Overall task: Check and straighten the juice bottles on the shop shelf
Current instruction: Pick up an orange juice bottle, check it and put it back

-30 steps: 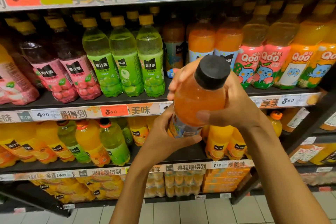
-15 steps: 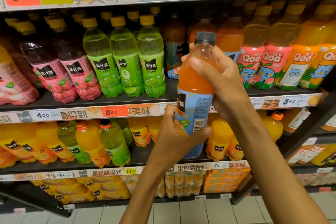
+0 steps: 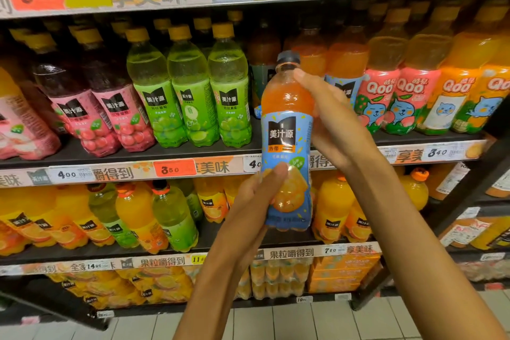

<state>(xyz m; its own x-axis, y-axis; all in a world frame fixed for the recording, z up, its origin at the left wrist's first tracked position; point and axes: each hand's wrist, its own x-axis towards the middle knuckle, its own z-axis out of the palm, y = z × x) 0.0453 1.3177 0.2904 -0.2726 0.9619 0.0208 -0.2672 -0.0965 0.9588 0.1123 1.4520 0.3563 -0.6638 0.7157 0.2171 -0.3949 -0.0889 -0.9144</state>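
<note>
I hold the orange juice bottle (image 3: pixel 287 143) upright in front of the shelf (image 3: pixel 193 150), label facing me: left hand (image 3: pixel 259 196) grasping its base, right hand (image 3: pixel 331 119) grasping its shoulder. Inspection appears near complete; returning it to its row remains.

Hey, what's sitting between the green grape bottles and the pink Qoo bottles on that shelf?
In the head view, orange juice bottles with blue labels stand there, partly hidden by the held bottle, gripped by left hand and right hand.
</note>
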